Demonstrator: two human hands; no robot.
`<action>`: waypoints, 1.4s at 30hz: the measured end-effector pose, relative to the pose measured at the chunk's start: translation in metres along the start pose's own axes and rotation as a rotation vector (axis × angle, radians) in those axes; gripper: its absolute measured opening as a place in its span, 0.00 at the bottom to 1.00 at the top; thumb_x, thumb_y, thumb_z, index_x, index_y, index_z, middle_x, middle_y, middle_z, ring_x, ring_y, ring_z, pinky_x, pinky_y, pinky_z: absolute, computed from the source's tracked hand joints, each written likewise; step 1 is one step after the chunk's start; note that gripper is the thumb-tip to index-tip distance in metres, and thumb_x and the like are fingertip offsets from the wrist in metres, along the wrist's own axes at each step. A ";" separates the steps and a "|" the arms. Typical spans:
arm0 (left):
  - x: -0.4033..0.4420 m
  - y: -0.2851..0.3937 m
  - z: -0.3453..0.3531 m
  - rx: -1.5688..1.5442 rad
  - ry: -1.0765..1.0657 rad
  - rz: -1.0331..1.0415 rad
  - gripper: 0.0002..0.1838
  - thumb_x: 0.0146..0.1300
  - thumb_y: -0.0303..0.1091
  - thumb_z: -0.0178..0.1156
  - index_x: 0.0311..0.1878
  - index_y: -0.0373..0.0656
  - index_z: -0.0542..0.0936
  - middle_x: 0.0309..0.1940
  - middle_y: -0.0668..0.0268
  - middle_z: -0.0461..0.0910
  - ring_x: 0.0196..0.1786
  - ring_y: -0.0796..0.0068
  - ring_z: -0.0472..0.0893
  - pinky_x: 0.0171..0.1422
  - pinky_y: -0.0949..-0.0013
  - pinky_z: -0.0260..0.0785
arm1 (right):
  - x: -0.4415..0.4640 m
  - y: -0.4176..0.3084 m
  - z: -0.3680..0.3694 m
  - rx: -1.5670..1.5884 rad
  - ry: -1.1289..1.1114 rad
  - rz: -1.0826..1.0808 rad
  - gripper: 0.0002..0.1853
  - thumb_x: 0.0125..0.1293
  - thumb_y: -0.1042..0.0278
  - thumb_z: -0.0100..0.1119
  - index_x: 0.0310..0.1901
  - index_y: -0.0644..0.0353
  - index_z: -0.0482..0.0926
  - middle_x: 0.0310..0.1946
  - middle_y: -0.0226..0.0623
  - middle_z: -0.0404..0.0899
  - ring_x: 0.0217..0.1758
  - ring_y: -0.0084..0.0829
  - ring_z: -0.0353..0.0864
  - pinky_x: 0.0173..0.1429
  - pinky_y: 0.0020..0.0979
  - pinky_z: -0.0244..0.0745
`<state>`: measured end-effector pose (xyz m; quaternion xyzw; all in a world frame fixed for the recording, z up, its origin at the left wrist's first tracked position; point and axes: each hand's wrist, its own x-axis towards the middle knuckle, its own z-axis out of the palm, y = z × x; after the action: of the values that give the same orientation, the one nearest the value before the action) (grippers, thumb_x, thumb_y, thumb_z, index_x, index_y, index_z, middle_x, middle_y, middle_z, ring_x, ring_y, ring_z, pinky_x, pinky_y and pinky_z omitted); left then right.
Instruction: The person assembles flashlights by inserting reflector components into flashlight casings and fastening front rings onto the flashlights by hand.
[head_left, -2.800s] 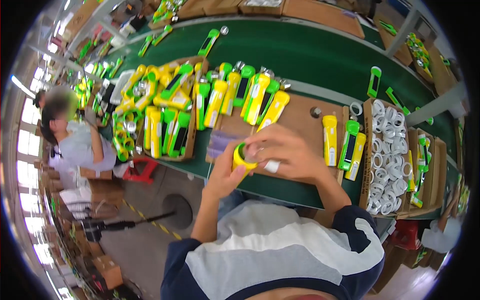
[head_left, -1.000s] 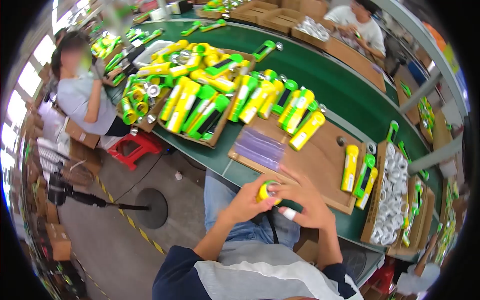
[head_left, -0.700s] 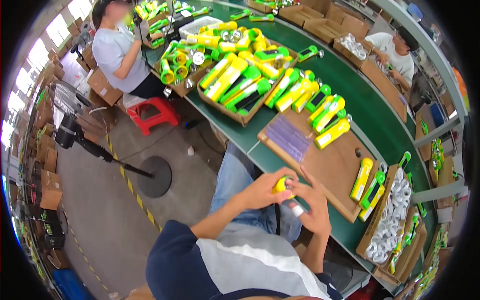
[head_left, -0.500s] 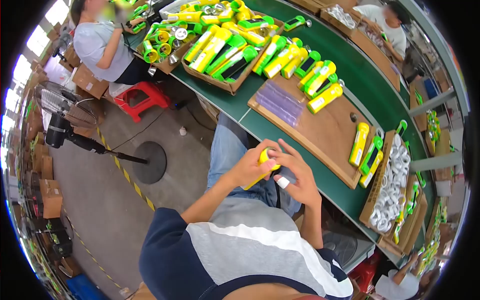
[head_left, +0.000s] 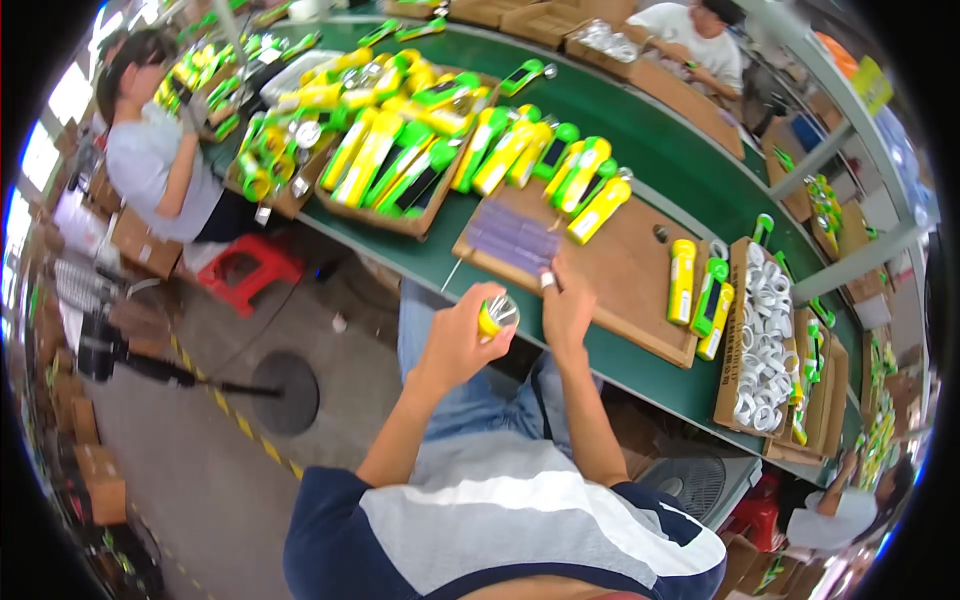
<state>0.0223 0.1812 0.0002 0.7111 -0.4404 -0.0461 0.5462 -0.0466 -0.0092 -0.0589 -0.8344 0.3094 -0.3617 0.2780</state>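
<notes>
In my left hand point(head_left: 455, 345) is a yellow flashlight point(head_left: 488, 322), its shiny reflector end point(head_left: 499, 311) facing up; the fingers are wrapped round it and hide most of the body. My right hand point(head_left: 568, 305), with white tape on one finger, is at the lower right corner of the purple plastic film strips point(head_left: 512, 236). Its fingertips are pressed together at the film's edge. The strips lie on a brown wooden board point(head_left: 630, 290) at the table's near edge. Several yellow and green flashlights point(head_left: 600, 210) lie along the board's far side.
A carton point(head_left: 375, 215) packed with flashlights stands left of the board. On the right, a box holds white rings point(head_left: 765, 340). Left of me are a red stool point(head_left: 250, 270), a seated co-worker point(head_left: 160, 170) and a standing fan point(head_left: 100, 345). Another person point(head_left: 690, 45) sits across the green table point(head_left: 640, 130).
My right hand has left the flashlight and reached forward to the purple film. My left hand has moved slightly left, keeping the flashlight, whose reflector end now shows. The camera view has shifted.
</notes>
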 end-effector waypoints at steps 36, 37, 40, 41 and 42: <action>0.064 0.005 0.178 -1.071 -0.471 0.100 0.36 0.68 0.54 0.68 0.66 0.45 0.61 0.50 0.49 0.78 0.39 0.63 0.84 0.45 0.63 0.79 | 0.113 0.294 -0.302 -0.517 0.062 0.502 0.19 0.66 0.57 0.55 0.44 0.67 0.85 0.49 0.56 0.84 0.54 0.52 0.84 0.56 0.47 0.76; 0.066 0.004 0.178 -1.064 -0.499 0.072 0.37 0.67 0.56 0.68 0.66 0.45 0.61 0.48 0.50 0.79 0.39 0.64 0.84 0.44 0.64 0.79 | 0.111 0.289 -0.300 -0.406 0.192 0.514 0.19 0.66 0.58 0.56 0.43 0.66 0.86 0.47 0.56 0.84 0.50 0.53 0.84 0.53 0.47 0.76; 0.058 -0.022 0.188 -0.945 -0.468 -0.001 0.32 0.63 0.46 0.71 0.62 0.40 0.70 0.48 0.59 0.78 0.43 0.73 0.80 0.50 0.69 0.75 | 0.105 0.282 -0.300 -0.463 0.384 0.412 0.17 0.67 0.60 0.56 0.48 0.62 0.86 0.43 0.54 0.84 0.42 0.50 0.84 0.49 0.43 0.76; 0.060 -0.018 0.188 -0.948 -0.450 -0.015 0.31 0.63 0.46 0.71 0.62 0.40 0.71 0.48 0.59 0.77 0.43 0.73 0.80 0.50 0.69 0.75 | 0.101 0.270 -0.297 -0.600 0.479 0.318 0.17 0.68 0.61 0.55 0.49 0.62 0.85 0.44 0.52 0.85 0.41 0.45 0.84 0.49 0.41 0.76; 0.063 -0.012 0.184 -0.957 -0.476 -0.074 0.30 0.63 0.44 0.70 0.62 0.40 0.71 0.47 0.60 0.78 0.44 0.73 0.80 0.51 0.69 0.74 | 0.103 0.237 -0.292 -0.337 0.477 0.382 0.14 0.69 0.63 0.54 0.47 0.62 0.84 0.47 0.48 0.85 0.45 0.38 0.83 0.51 0.38 0.75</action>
<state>-0.0323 0.0032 -0.0570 0.3673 -0.4564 -0.4208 0.6926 -0.2915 -0.3081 -0.0067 -0.6875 0.5717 -0.4318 0.1186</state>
